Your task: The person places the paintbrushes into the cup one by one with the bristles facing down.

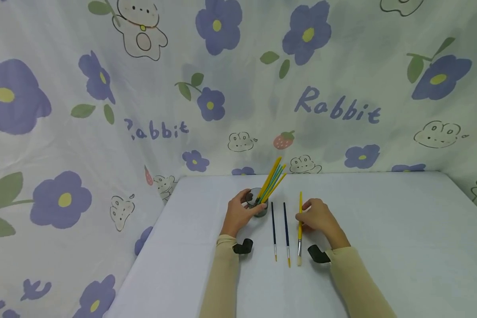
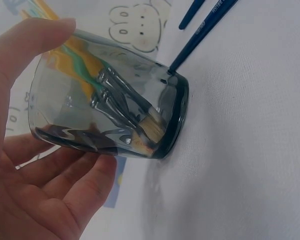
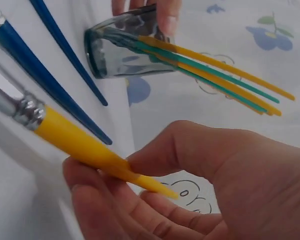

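My left hand [image 1: 238, 213] grips a clear drinking glass [image 2: 125, 120], thumb on one side and fingers round the other. Inside the glass stand several paintbrushes with yellow and green handles [image 3: 230, 75], bristles down, their handles leaning out to the right. My right hand [image 1: 319, 219] pinches the handle of a yellow paintbrush [image 3: 75, 137] between thumb and fingers; its pale flat bristles point toward me in the head view. Between the hands, two dark blue paintbrushes [image 1: 274, 229] [image 1: 286, 229] lie side by side on the table, bristles toward me.
A white cloth covers the table [image 1: 401, 229]. Behind it and along the left hangs a curtain [image 1: 246, 88] printed with purple flowers and rabbits. Black wrist mounts [image 1: 319, 254] sit at both beige sleeves [image 1: 357, 278].
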Tool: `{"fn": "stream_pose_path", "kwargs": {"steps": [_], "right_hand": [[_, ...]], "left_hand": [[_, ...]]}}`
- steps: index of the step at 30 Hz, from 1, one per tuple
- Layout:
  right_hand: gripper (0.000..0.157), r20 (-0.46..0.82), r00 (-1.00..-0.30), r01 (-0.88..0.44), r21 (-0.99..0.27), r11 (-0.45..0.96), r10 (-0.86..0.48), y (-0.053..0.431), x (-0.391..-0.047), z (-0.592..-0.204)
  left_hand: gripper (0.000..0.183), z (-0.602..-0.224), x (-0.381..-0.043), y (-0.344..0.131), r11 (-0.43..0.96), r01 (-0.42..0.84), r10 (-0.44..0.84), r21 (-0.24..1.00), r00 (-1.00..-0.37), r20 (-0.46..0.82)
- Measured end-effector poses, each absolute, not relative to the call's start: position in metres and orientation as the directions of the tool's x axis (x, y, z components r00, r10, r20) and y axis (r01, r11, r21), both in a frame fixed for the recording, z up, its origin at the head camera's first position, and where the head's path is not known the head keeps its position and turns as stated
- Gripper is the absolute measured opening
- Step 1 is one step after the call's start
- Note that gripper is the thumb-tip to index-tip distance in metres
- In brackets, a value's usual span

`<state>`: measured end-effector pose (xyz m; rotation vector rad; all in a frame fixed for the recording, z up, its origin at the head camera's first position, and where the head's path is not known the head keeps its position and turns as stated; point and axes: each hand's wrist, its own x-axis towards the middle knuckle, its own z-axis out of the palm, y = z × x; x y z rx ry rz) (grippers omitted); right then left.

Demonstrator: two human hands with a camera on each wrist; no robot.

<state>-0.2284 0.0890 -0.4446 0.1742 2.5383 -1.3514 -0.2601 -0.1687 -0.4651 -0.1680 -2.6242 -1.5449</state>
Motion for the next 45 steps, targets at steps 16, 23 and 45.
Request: {"fn": "stream_pose_path", "kwargs": {"steps": [16,23,45], "right_hand": [[0.045,-0.201,-0.979,0.205,-0.962,0.18,0.041,0.101,-0.235,-0.43],[0.044,-0.161,-0.984,0.167,-0.983,0.077,0.079,0.101,-0.233,-0.419],[0.041,-0.054,-0.979,0.062,-0.997,0.035,0.194,0.098,-0.236,-0.395]], "left_hand": [[0.086,-0.463,-0.259,-0.168,0.482,0.141,0.048,0.865,-0.99,0.135],[0.087,-0.464,-0.261,-0.168,0.49,0.15,0.046,0.859,-0.988,0.146],[0.085,-0.464,-0.261,-0.17,0.479,0.131,0.049,0.868,-0.991,0.123]]}}
